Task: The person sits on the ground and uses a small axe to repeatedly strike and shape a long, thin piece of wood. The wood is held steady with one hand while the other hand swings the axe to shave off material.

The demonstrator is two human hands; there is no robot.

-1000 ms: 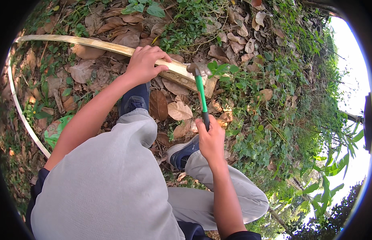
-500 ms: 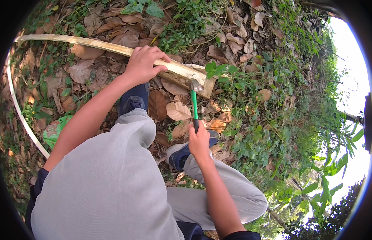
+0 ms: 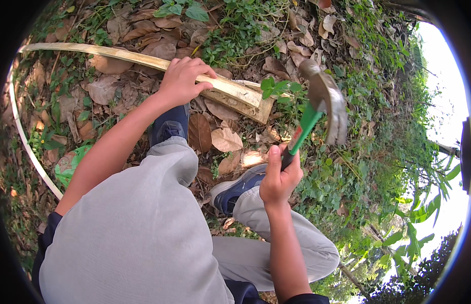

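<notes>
A long pale wooden strip (image 3: 114,52) runs from the far left toward the middle, its right end resting over a shorter wooden board (image 3: 261,115) on the ground. Over the strip near that end, my left hand (image 3: 187,80) is closed, thumb on the near side and fingers across the top. My right hand (image 3: 281,178) grips the black handle end of a claw hammer (image 3: 309,121) with a green shaft. The hammer's metal head is raised, apart from the wood and slightly blurred. Whether a nail stands in the strip, I cannot tell.
Dry brown leaves (image 3: 226,140) and low green plants (image 3: 326,167) cover the ground. A thin pale strip (image 3: 25,138) curves along the left edge. My dark blue shoes (image 3: 169,124) and bent grey-trousered legs are close below the wood. A leafy sprig (image 3: 276,88) stands beside the board.
The hammer has lifted off the right end of the strip and swung up to the right, with my right hand rising along. My left hand and the wood have stayed in place.
</notes>
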